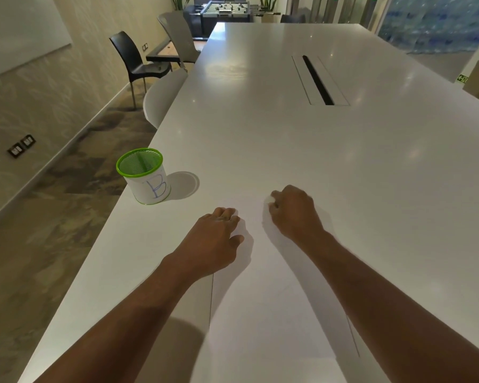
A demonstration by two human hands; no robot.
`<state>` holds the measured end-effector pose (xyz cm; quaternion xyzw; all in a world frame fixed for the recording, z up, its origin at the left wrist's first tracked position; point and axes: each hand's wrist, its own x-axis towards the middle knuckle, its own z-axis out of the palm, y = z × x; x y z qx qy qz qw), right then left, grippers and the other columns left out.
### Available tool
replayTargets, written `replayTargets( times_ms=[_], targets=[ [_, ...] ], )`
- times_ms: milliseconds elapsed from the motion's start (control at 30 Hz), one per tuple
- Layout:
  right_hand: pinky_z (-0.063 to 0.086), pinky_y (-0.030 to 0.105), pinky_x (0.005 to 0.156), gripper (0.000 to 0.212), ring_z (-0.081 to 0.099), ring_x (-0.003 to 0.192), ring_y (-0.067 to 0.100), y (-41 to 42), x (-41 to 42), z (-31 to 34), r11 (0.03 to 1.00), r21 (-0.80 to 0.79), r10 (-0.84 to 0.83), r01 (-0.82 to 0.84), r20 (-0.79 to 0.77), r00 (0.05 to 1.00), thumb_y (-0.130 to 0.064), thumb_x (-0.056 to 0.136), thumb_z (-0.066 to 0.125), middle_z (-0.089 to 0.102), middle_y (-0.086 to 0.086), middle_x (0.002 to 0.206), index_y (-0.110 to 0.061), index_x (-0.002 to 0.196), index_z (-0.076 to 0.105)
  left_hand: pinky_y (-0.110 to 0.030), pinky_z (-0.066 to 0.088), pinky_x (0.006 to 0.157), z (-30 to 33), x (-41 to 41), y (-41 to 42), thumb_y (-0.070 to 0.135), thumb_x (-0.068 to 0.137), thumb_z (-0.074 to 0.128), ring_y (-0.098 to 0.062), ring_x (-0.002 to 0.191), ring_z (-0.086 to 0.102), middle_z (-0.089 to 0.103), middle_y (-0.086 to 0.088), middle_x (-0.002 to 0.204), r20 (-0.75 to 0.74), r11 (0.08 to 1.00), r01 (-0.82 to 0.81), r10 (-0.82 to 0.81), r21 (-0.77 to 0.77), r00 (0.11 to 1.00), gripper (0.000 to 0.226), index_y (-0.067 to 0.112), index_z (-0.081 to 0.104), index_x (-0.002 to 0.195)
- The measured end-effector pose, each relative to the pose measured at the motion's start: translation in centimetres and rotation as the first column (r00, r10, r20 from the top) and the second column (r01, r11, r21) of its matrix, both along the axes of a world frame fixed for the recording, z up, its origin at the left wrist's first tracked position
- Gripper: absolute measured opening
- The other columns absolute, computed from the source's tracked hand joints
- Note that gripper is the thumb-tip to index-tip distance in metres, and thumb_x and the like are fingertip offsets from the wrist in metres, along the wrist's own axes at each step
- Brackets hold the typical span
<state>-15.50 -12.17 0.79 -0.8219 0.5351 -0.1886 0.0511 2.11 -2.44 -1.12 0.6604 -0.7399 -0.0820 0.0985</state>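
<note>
A white sheet of paper (pixel 274 299) lies on the white table (pixel 288 147) in front of me, its side edges faintly visible. My left hand (pixel 213 239) sits at the sheet's far left part, fingers curled onto the paper and thumb lying on it. My right hand (pixel 293 211) is at the far right part, its curled fingers pinching a white bit of the sheet. How much of the far edge is lifted is hard to tell, white on white. A green mesh cup (pixel 145 175), wrapped in white paper marked "B", stands to the left near the table's edge.
A long cable slot (pixel 317 80) runs down the middle of the table farther back. A white chair (pixel 161 100) is tucked at the table's left side, with a black chair (pixel 134 62) and a grey chair (pixel 179 37) behind it. The table's left edge drops to carpeted floor.
</note>
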Motion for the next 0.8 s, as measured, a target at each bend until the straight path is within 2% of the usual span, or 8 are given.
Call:
replayTargets(
  times_ms=[100,133,300,400,500,667,733,800],
  targets=[
    [0.030,0.022,0.058,0.019,0.059,0.073,0.021,2.6,0.7,-0.7,0.975,0.002,0.222,-0.222,-0.025,0.975,-0.021,0.093,0.050,0.059,0.006,0.086,-0.011,0.086,0.065,-0.032,0.030,0.116,-0.1,0.0,0.0,0.034,0.100,0.049,-0.016,0.144,0.032,0.038,-0.001,0.158,-0.006,1.000,-0.005,0.005,0.001,1.000,0.053,0.011,0.044,0.148],
    [0.032,0.022,0.060,0.019,0.060,0.074,0.022,2.6,0.5,-0.9,0.972,0.001,0.234,-0.234,-0.024,0.972,-0.021,0.093,0.051,0.060,0.006,0.087,-0.011,0.087,0.066,-0.033,0.029,0.116,0.0,0.0,0.0,0.034,0.101,0.049,-0.016,0.145,0.032,0.037,-0.002,0.158,-0.006,1.000,-0.005,0.005,0.002,1.000,0.053,0.011,0.044,0.148],
    [0.033,0.026,0.065,0.023,0.061,0.086,0.029,-0.2,-2.0,-0.5,0.998,0.013,-0.061,0.061,-0.036,0.998,-0.023,0.090,0.049,0.062,0.011,0.092,-0.011,0.094,0.068,-0.033,0.029,0.116,0.0,0.0,0.0,0.033,0.100,0.049,-0.017,0.145,0.030,0.038,-0.002,0.158,-0.014,1.000,0.005,-0.005,0.001,1.000,0.051,0.009,0.047,0.146],
    [0.041,0.028,0.069,0.022,0.063,0.086,0.029,1.9,-0.6,-0.4,0.999,0.025,0.048,-0.048,-0.004,0.999,-0.024,0.091,0.051,0.063,0.010,0.095,-0.011,0.095,0.069,-0.033,0.030,0.115,-0.2,0.1,-0.1,0.033,0.100,0.049,-0.016,0.145,0.031,0.039,-0.002,0.157,-0.012,1.000,0.007,-0.007,-0.003,1.000,0.051,0.010,0.048,0.145],
    [0.035,0.025,0.062,0.021,0.060,0.075,0.022,4.3,0.3,-1.0,0.979,0.024,0.205,-0.204,-0.024,0.979,-0.025,0.093,0.048,0.058,0.005,0.087,-0.012,0.087,0.063,-0.034,0.032,0.115,-0.3,0.2,-0.1,0.034,0.099,0.050,-0.016,0.144,0.033,0.040,-0.002,0.156,-0.008,1.000,0.004,-0.005,-0.005,1.000,0.052,0.011,0.048,0.145],
    [0.034,0.027,0.063,0.020,0.062,0.083,0.028,1.3,-1.8,-0.7,0.999,0.017,-0.049,0.049,-0.038,0.998,-0.023,0.089,0.049,0.060,0.009,0.088,-0.011,0.089,0.065,-0.033,0.030,0.115,0.0,0.2,0.1,0.033,0.100,0.049,-0.016,0.145,0.031,0.038,-0.002,0.157,-0.013,1.000,0.007,-0.007,0.006,1.000,0.050,0.010,0.048,0.145],
    [0.036,0.027,0.064,0.021,0.062,0.083,0.028,1.8,-1.4,-0.5,0.999,0.006,-0.051,0.051,-0.026,0.998,-0.022,0.090,0.050,0.061,0.009,0.091,-0.011,0.092,0.067,-0.033,0.029,0.116,-0.1,0.2,0.0,0.033,0.100,0.048,-0.015,0.146,0.029,0.037,-0.002,0.158,-0.012,1.000,0.005,-0.004,0.008,1.000,0.051,0.011,0.046,0.146],
    [0.033,0.024,0.060,0.019,0.060,0.075,0.024,3.6,-0.4,-0.4,0.999,0.001,0.052,-0.052,-0.033,0.998,-0.022,0.092,0.050,0.059,0.007,0.087,-0.012,0.088,0.065,-0.033,0.028,0.117,-0.1,0.2,0.0,0.034,0.100,0.048,-0.015,0.146,0.028,0.035,-0.002,0.159,-0.007,1.000,0.003,-0.003,0.008,1.000,0.053,0.011,0.044,0.148]
  ],
)
